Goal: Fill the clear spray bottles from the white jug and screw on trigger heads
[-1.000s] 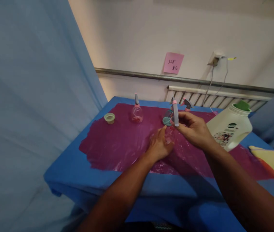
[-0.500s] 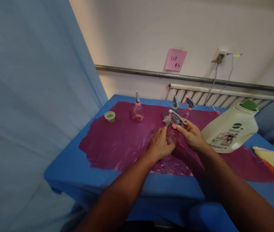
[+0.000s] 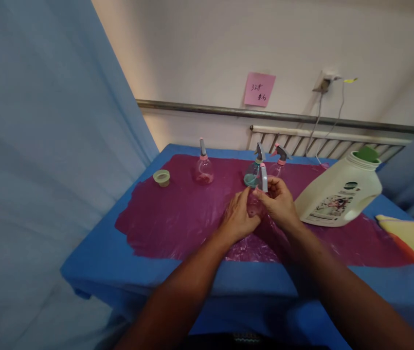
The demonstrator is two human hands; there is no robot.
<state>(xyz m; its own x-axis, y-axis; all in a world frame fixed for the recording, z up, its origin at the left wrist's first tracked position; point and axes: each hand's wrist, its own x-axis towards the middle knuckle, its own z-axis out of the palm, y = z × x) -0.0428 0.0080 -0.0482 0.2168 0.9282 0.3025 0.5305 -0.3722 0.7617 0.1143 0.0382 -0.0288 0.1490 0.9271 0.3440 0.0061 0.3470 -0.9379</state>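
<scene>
The grey spray head [image 3: 264, 180] has swung from pointing left to facing away, apparently twisting on its clear bottle [image 3: 255, 206]. The left hand's [image 3: 239, 218] fingers clasp that bottle on the purple sheet [image 3: 177, 209]; the right hand's [image 3: 279, 204] pinch the head's base.

Just right of the frame's centre, the left hand [image 3: 239, 218] gripped a clear bottle [image 3: 253, 208] while the right hand [image 3: 281, 205] held its grey spray head [image 3: 263, 179]. A white jug [image 3: 338, 194] stood at right, a small cup [image 3: 162, 180] left of centre.
</scene>
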